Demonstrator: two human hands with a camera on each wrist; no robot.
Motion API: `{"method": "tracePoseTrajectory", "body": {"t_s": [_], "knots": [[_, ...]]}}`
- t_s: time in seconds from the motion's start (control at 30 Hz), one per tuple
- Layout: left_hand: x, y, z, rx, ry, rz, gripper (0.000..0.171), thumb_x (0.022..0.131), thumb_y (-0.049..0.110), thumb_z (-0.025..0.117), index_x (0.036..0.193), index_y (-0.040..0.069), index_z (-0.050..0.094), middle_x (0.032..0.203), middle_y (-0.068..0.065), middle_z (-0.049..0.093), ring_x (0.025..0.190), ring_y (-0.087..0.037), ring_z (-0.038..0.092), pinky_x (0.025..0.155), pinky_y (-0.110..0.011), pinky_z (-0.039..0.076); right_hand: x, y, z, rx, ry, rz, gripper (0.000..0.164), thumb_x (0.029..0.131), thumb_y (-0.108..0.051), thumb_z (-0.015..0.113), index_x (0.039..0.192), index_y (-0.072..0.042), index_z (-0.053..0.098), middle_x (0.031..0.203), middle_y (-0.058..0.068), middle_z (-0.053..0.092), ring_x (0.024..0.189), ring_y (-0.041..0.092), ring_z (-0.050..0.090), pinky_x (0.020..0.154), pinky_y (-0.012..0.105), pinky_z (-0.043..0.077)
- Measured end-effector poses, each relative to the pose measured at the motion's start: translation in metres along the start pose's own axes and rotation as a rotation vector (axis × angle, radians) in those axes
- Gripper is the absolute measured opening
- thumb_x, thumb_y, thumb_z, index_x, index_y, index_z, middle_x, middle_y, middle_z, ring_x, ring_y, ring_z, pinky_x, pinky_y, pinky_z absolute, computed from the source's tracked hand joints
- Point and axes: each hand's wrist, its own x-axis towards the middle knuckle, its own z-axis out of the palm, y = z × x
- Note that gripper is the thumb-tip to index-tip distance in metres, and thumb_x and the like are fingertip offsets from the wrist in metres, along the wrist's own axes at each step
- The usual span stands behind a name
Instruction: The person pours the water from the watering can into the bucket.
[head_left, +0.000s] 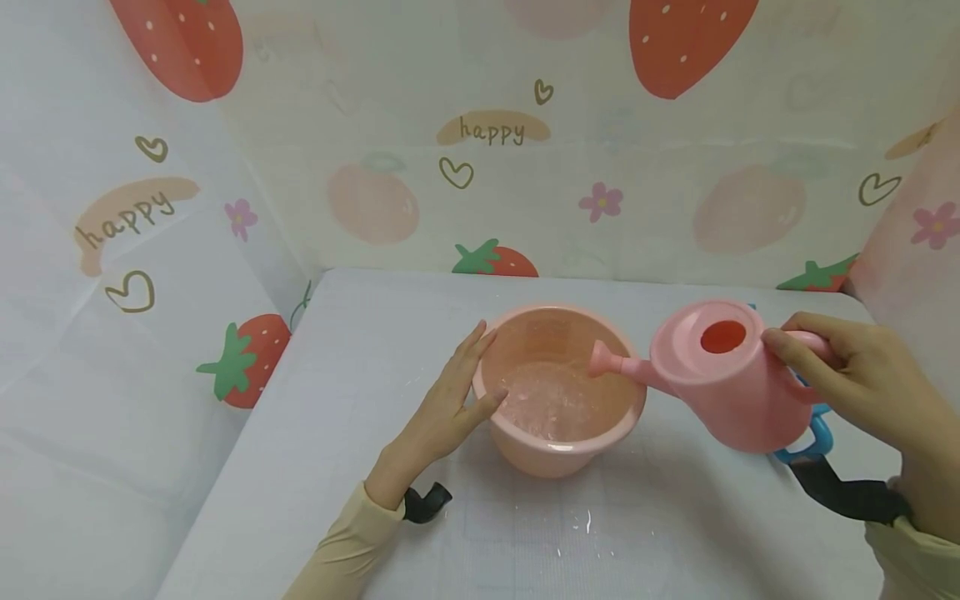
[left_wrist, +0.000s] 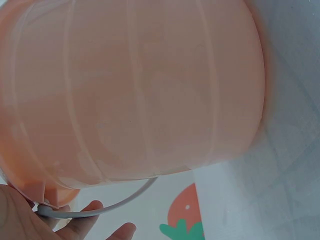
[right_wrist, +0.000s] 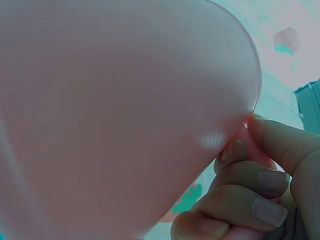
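Note:
A light-pink bucket (head_left: 543, 460) with rippled water in its bottom stands upright in the head view. My left hand (head_left: 447, 406) rests on its left rim, fingers fairly straight, thumb at the inner edge. The left wrist view shows the bucket's ribbed wall and a grey carrying handle (left_wrist: 117, 205) beside those fingers. With fingers curled round its handle, my right hand (head_left: 873, 375) holds a pink watering can (head_left: 738, 392) above the table. Its spout reaches over the bucket's right rim, the flared rose (head_left: 602, 359) above the inside. The can's body fills much of the right wrist view.
Behind the watering can, a blue object with a loop handle (head_left: 821, 435) is mostly hidden. Water drops (head_left: 588, 522) lie on the white-covered table (head_left: 322, 467) before the bucket. A printed strawberry-pattern sheet (head_left: 285, 125) hangs at the back and sides.

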Motion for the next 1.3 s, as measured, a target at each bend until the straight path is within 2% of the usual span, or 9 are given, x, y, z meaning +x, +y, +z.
{"method": "tracePoseTrajectory", "body": {"t_s": [0.47,0.67,1.3], "knots": [[-0.0013,0.0016,-0.0001,0.004,-0.008,-0.014,0.068,0.091,0.055,0.042,0.149,0.030,0.015,0.156,0.008,0.007,0.142,-0.014,0.012,0.107,-0.054,0.025,-0.0003,0.0002,0.0004,0.012,0.004,-0.014,0.019,0.085,-0.009,0.065,0.072,-0.021,0.058,0.048,-0.011,0.038,0.052,0.004,0.039,0.044,0.018,0.031],[-0.0007,0.0022,-0.0001,0.001,-0.011,-0.025,0.068,0.091,0.055,0.042,0.148,0.031,0.015,0.155,0.012,0.005,0.142,-0.014,0.012,0.107,-0.055,0.025,-0.0004,0.0002,-0.0002,0.008,0.006,-0.015,0.020,0.085,-0.009,0.065,0.071,-0.021,0.057,0.048,-0.011,0.038,0.051,0.004,0.038,0.044,0.019,0.030],[-0.0014,0.0051,-0.0018,0.000,-0.013,-0.025,0.069,0.091,0.057,0.041,0.149,0.030,0.014,0.155,0.012,0.004,0.142,-0.014,0.011,0.107,-0.055,0.024,0.0005,0.0001,-0.0014,0.013,0.008,-0.015,0.022,0.085,-0.010,0.065,0.069,-0.022,0.055,0.048,-0.011,0.035,0.050,0.004,0.035,0.044,0.024,0.026]]}}
